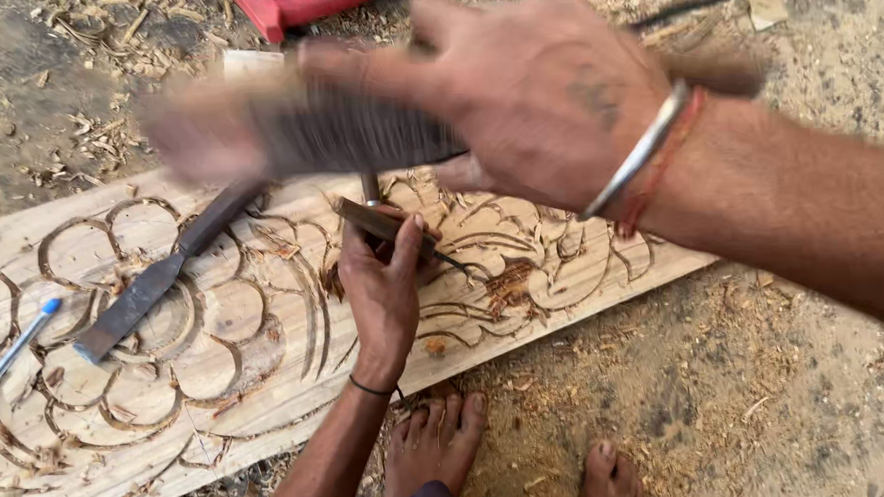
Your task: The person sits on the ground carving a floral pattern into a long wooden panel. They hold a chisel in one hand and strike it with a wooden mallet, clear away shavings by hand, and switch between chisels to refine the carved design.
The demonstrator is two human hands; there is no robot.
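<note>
Fingers of the left hand wrap a chisel upright on the carved plank. Right hand grips a blurred mallet above. Scrollwork outlined throughout; ground mostly uncut. Spare chisel lies leftward.

The carved plank is the landmark. Over its middle the way is blocked: the left hand grips a chisel planted on the wood, and the right hand swings a blurred mallet just above it. Left of them a flat chisel lies loose across the carving, and a blue pen sits near the plank's left end. Between those two the wood lies open. Below the plank's near edge bare feet fill the ground; right of them is open sawdust. Beyond the far edge stands a red power tool.
</note>
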